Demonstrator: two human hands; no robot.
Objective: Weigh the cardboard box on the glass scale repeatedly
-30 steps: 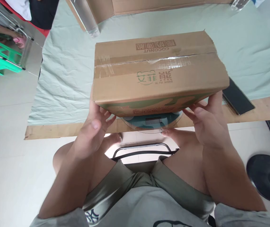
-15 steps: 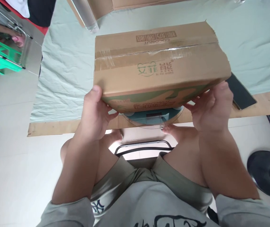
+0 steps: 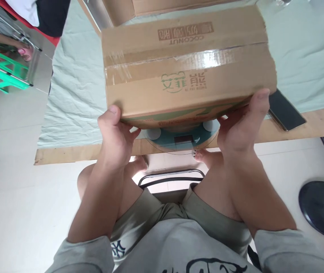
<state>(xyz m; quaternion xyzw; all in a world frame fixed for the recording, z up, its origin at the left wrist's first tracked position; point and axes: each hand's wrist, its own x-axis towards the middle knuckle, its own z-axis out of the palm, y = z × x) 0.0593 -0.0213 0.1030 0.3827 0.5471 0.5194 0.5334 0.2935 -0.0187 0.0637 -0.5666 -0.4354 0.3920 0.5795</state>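
A brown cardboard box (image 3: 139, 91) with clear tape along its top seam is held up in front of me, tilted toward me. My left hand (image 3: 116, 134) grips its near left corner, thumb on the top face and fingers underneath. At the near right corner, my right hand (image 3: 241, 125) holds it the same way. Under the box a round glass scale (image 3: 183, 140) shows its near rim and small dark display at the table edge; the box hides the rest of it.
A dark phone (image 3: 287, 112) lies right of the box on the cloth-covered table (image 3: 71, 98). Cardboard (image 3: 162, 7) stands along the back. Far left, another person's hand (image 3: 25, 52) is near a green stool (image 3: 5, 72). A black round base (image 3: 321, 208) stands on the floor at right.
The box has risen and tipped so more of its top face shows and less of its front. My right hand has shifted left, and more of the scale is uncovered.
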